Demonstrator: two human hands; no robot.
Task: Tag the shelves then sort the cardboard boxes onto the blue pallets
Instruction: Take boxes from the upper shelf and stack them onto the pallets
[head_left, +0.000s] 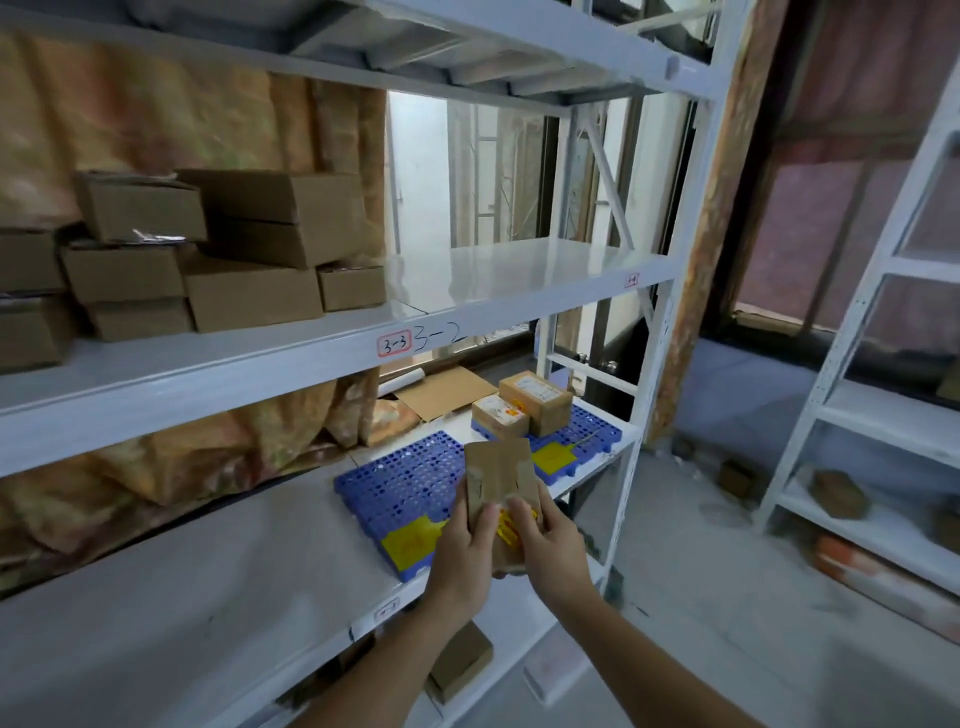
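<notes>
i see both hands gripping one small cardboard box, left hand on its left side, right hand on its right, held above the near blue pallet. two more boxes sit on the far pallet.

near pallet: blue, perforated, yellow patch | boxes: plain brown | shelf frame: white | tag: red-outlined white
</notes>
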